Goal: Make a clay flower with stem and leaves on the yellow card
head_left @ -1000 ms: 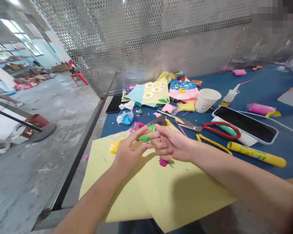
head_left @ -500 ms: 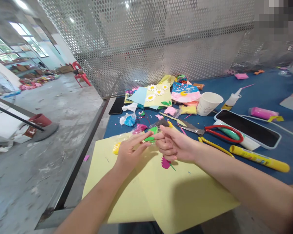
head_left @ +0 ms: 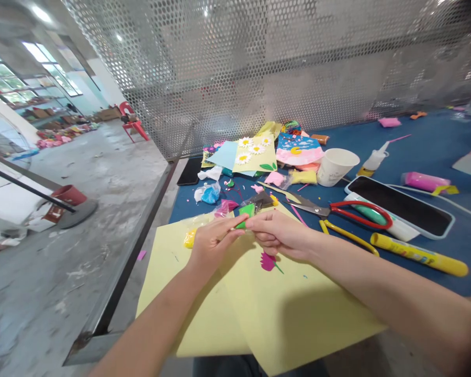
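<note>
A small piece of green modelling clay (head_left: 240,225) is pinched between the thumb and index finger of my left hand (head_left: 210,241). My right hand (head_left: 277,233) is closed, its thumb and index finger gripping the other end of the same piece. Right behind the fingertips lies more green clay (head_left: 247,209) in clear wrapping. Under both hands spread pale yellow paper sheets (head_left: 204,319). On them, just below my right hand, rests a magenta flower with a green stem (head_left: 267,262). Yellow clay in a clear bag (head_left: 189,238) sits beside my left hand.
Red-handled scissors (head_left: 361,209), a phone (head_left: 400,204), a yellow tube (head_left: 419,255) and a paper cup (head_left: 337,166) stand or lie to the right. Behind are a daisy card (head_left: 255,154) and several clay bits. A perforated metal panel (head_left: 235,68) borders the blue table's back.
My right thumb and index finger have come down onto the green clay, closing over its right end. My left hand keeps its pinch. The view has shifted slightly.
</note>
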